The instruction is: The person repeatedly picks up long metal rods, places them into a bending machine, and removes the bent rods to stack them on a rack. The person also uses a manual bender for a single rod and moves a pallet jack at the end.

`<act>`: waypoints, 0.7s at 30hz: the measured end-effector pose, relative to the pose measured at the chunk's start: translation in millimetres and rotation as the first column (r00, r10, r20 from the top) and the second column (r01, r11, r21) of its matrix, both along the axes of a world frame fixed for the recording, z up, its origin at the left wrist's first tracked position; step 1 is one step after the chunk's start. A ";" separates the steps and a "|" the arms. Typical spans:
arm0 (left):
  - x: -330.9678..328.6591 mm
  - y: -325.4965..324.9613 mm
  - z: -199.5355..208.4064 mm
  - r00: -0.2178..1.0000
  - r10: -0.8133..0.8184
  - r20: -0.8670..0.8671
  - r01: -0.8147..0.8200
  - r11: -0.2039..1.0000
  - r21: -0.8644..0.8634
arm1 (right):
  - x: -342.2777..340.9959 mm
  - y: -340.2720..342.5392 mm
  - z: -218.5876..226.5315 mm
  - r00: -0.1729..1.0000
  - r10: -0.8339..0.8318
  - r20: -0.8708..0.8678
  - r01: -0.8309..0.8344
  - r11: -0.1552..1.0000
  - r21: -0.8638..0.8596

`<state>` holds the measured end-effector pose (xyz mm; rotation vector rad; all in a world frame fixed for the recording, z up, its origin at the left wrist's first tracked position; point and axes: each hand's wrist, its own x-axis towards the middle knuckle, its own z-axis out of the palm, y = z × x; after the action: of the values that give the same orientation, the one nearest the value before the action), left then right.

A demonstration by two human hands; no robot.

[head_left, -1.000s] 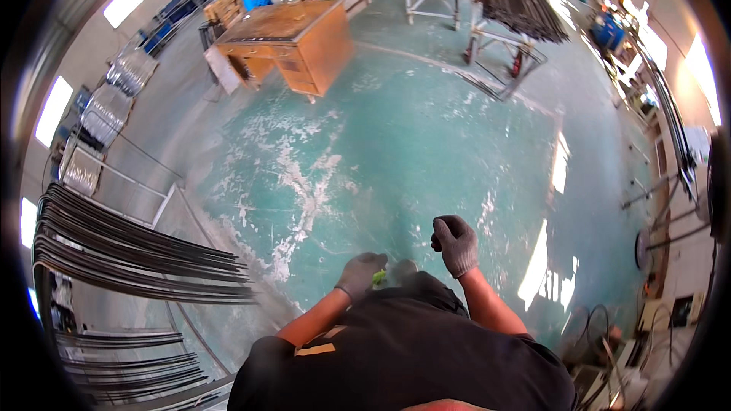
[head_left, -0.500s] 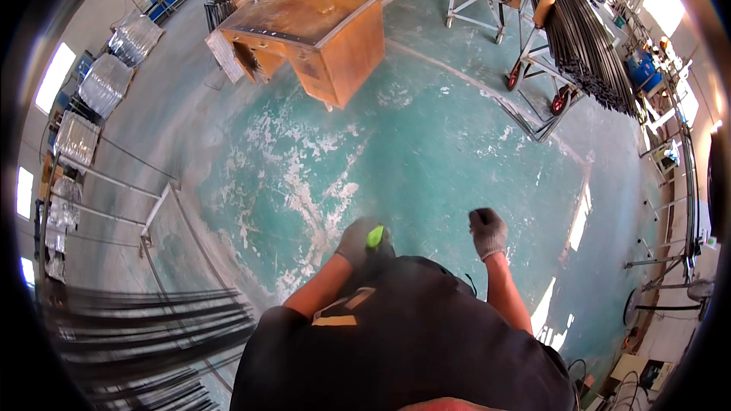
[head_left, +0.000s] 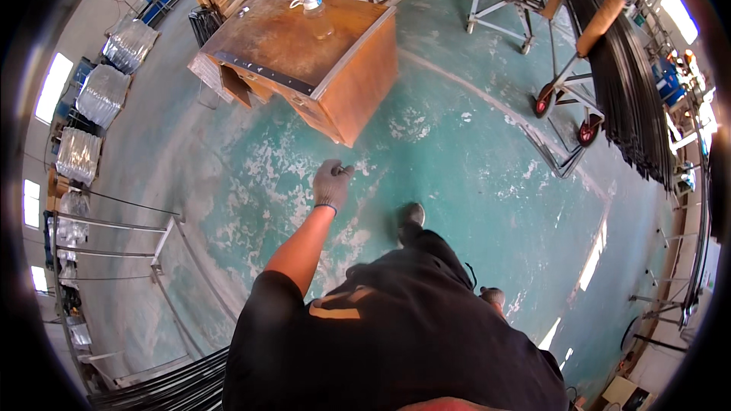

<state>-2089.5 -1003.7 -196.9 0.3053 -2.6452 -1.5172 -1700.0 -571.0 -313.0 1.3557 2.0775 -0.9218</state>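
Head view: L hand point(head_left: 333, 184) has swung fwd, bringing it nearer the bench point(head_left: 274, 38), grip half-curled, contents unclear; R hand point(head_left: 493, 295) dropped back, mostly hidden, grip can't tell.

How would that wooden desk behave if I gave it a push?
The wooden desk would probably feel heavy, given its broad top and boxy body. Its wide, low shape suggests sliding rather than tipping. The clear bottle standing on top might wobble or topple if jolted, since nothing visible braces it.
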 end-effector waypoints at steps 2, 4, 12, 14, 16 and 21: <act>-47.6 -9.0 3.7 0.999 0.048 -0.018 -0.050 0.992 -0.114 | -52.5 27.7 -36.7 0.999 0.032 -0.026 -0.034 0.996 -0.083; -102.5 -1.9 16.6 0.998 0.037 -0.048 -0.046 0.981 -0.190 | -118.8 41.9 -49.0 0.926 -0.359 -0.117 0.326 0.916 -0.233; -310.2 -72.9 -50.0 0.894 -0.297 -0.336 0.118 0.879 -0.462 | -423.2 82.6 125.9 0.922 0.034 -0.386 -0.005 0.997 0.076; -345.1 -24.2 -22.9 0.975 -0.206 -0.086 0.162 0.917 -0.364 | -430.3 99.1 131.8 0.888 -0.032 -0.458 0.104 0.986 0.132; -390.2 -28.6 -17.0 0.991 -0.097 0.090 0.130 0.834 -0.537 | -437.8 101.2 126.8 0.893 -0.128 -0.431 0.207 0.968 0.142; -485.0 -58.3 -65.1 0.993 0.010 0.115 0.057 0.825 -0.562 | -433.7 82.8 109.7 0.941 -0.237 -0.243 0.278 0.948 0.155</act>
<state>-2574.5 -1062.0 -262.1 0.3152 -3.0323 -0.6611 -2133.8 -488.2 -203.2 1.7280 2.2343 -1.0472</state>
